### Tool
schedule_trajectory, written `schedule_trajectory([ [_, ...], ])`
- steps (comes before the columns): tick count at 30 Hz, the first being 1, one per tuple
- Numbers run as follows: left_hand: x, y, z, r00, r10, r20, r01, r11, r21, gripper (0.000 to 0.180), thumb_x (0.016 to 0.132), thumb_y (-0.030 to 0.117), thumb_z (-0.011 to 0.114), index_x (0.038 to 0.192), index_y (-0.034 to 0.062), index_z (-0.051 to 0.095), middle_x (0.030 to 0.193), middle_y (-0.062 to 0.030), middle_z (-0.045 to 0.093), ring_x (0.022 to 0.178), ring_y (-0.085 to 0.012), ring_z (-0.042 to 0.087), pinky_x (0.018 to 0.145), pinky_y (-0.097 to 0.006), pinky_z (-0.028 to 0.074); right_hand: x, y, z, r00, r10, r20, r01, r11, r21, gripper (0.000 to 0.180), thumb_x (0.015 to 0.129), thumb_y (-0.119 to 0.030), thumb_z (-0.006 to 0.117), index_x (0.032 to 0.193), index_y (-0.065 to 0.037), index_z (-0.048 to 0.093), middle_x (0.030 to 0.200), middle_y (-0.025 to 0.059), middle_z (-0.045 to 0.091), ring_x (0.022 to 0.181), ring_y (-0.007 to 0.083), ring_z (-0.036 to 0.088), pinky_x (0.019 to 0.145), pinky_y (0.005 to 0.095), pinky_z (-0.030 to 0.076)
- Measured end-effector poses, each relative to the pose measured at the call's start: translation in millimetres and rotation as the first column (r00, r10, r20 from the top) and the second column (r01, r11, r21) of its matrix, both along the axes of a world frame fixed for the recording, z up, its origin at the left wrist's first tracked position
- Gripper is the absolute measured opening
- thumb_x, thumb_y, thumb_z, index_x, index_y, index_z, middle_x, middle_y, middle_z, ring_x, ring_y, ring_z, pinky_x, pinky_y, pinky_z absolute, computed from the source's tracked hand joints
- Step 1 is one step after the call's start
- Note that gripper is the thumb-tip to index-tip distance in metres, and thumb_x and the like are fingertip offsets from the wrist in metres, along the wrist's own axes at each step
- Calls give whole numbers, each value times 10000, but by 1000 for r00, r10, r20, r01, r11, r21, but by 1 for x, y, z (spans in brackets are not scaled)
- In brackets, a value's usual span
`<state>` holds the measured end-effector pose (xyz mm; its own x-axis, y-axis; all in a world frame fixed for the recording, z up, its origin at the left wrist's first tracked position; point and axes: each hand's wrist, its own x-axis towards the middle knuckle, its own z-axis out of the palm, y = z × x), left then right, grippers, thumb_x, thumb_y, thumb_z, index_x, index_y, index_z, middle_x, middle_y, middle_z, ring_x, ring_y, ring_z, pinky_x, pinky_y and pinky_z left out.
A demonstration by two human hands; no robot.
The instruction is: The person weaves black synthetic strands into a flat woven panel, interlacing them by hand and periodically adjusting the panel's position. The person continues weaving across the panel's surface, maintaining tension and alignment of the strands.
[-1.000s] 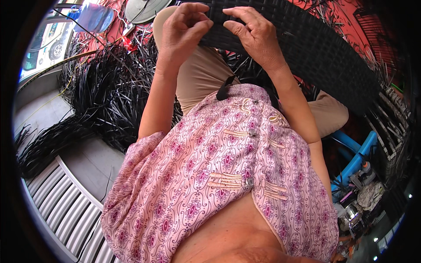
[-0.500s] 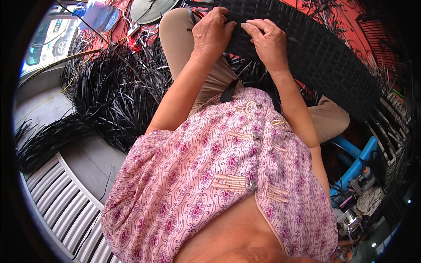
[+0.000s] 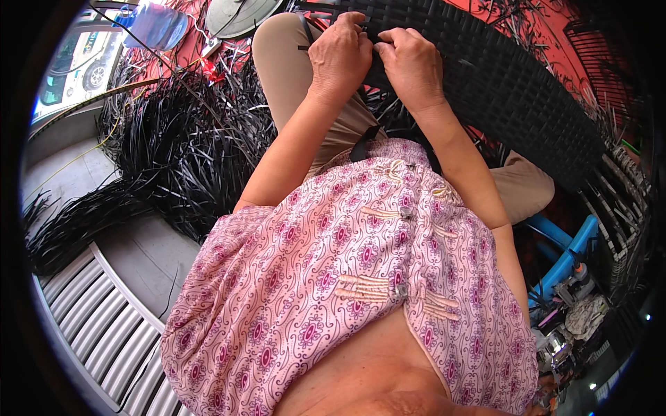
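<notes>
A black woven panel of flat plastic strips lies across my lap, slanting from the top middle down to the right. At its left end my left hand is closed, fingers curled at the weave; a short black strip sticks out beside it. My right hand is closed too, thumb and forefinger bent together close to the left fingertips, over the panel's near edge. What the right fingers pinch is hidden by the hand itself.
Heaps of loose black strips cover the floor at left. A slatted pale metal bench is at lower left, a clear blue water jug at upper left. At right are a blue plastic stool and a slatted frame.
My right hand has moved slightly left, and its fingers have curled in from a more stretched pose. The left hand has shifted a little and turned. The panel stays in place.
</notes>
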<state>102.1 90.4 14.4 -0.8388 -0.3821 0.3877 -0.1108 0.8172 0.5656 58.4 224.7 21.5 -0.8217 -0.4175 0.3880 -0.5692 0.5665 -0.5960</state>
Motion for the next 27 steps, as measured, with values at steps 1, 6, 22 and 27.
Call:
schedule_trajectory([
  [1, 1, -1, 0, 1000, -1, -3, 1, 1000, 13, 303, 866, 150, 678, 1163, 110, 639, 941, -58, 752, 876, -280, 729, 779, -408, 559, 1, -1, 1, 1000, -2, 1, 2, 1000, 13, 165, 863, -166, 733, 986, -56, 744, 927, 136, 713, 848, 335, 716, 767, 434, 584],
  [6, 0, -3, -2, 1000, -4, -2, 4, 999, 41, 342, 861, 143, 667, 1198, 99, 626, 954, -67, 752, 899, -300, 725, 806, -420, 557, 0, -5, 1, 1000, 17, -8, -16, 1000, 25, 116, 864, -150, 718, 942, -73, 755, 931, 130, 713, 840, 328, 719, 761, 432, 587],
  [22, 0, -34, 7, 982, -183, 46, 152, 911, 382, 377, 831, 91, 765, 1189, 32, 664, 949, -70, 759, 865, -147, 712, 805, -281, 557, -14, -17, -5, 999, 31, -25, -31, 999, 31, 125, 833, -199, 758, 897, -93, 742, 894, 105, 720, 821, 315, 722, 742, 426, 585],
  [27, -3, -46, -10, 976, -214, -52, 198, 752, 629, 339, 837, 68, 774, 1154, 5, 670, 917, -47, 735, 836, -108, 679, 762, -249, 541, -17, -14, -7, 997, 78, -10, -79, 994, -72, 191, 800, -201, 802, 939, -88, 737, 910, 106, 715, 807, 308, 722, 732, 417, 585],
])
